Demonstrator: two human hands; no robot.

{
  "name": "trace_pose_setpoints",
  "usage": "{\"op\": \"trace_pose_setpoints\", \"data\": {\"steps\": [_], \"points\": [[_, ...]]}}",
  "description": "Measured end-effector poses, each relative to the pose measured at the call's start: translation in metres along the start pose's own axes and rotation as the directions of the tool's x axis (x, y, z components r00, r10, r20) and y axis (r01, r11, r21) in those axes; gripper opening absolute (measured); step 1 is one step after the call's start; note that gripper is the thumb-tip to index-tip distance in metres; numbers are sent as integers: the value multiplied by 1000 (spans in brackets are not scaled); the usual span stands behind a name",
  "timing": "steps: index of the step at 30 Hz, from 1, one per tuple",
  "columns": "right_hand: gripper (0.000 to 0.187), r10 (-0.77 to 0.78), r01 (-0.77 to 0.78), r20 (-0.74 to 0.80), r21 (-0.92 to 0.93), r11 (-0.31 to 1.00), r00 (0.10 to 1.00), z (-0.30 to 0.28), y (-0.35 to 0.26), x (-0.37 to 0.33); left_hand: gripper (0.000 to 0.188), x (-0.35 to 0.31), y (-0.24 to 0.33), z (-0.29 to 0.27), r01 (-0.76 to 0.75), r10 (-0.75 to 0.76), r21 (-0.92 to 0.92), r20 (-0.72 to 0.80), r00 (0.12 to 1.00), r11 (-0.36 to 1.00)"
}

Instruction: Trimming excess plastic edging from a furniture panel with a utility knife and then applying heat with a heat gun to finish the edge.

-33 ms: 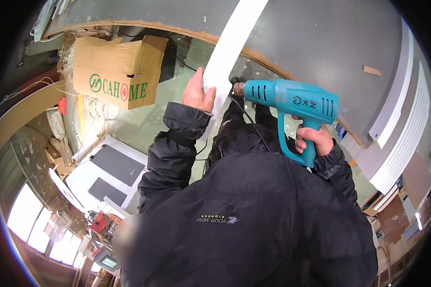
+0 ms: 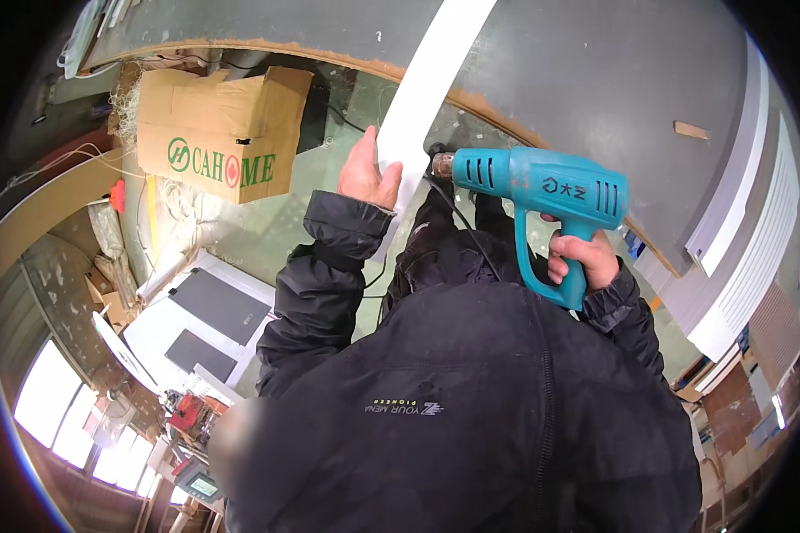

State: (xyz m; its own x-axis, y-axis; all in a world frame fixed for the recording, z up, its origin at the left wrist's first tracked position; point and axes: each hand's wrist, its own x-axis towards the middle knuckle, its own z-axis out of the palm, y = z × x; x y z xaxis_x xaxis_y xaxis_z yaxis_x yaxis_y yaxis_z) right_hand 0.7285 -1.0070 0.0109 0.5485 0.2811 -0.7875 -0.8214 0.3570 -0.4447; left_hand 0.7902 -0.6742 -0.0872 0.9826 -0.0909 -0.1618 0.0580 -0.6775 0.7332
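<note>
My right hand (image 2: 591, 259) is wrapped round the handle of a teal heat gun (image 2: 556, 182), whose metal nozzle (image 2: 444, 165) points left at a long white strip (image 2: 437, 71). The nozzle is close to the strip's right edge; whether they touch I cannot tell. The strip runs over the edge of the dark table and bends near the nozzle, its near end dropping toward my body. Along the left edge of this bent part lies my left hand (image 2: 363, 173), fingers stretched out and thumb apart over the strip. The undersides of those fingers are hidden.
A dark tabletop (image 2: 596, 80) with a worn brown edge spans the far side, holding a small brown scrap (image 2: 691, 131). White panels (image 2: 747, 240) are stacked at right. An open cardboard box (image 2: 209, 133) stands at left. The heat gun's black cord (image 2: 458, 213) hangs before my legs.
</note>
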Motion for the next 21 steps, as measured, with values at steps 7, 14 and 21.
{"op": "trace_pose_setpoints", "data": {"steps": [7, 14, 21], "points": [[42, 17, -16, 49, -14, 1000, 999, -7, -3, 10, 83, 0, 6, 8, -38, 39, 59, -11, 999, 998], [43, -57, 57, -6, 24, 998, 998, -19, -8, 3, 95, 16, 32, 28, -90, 127, 301, -104, 986, 949], [39, -119, 120, -23, 40, 992, 993, -31, -9, -5, 95, 22, 23, 37, -31, 71, 224, -172, 983, 974]]}}
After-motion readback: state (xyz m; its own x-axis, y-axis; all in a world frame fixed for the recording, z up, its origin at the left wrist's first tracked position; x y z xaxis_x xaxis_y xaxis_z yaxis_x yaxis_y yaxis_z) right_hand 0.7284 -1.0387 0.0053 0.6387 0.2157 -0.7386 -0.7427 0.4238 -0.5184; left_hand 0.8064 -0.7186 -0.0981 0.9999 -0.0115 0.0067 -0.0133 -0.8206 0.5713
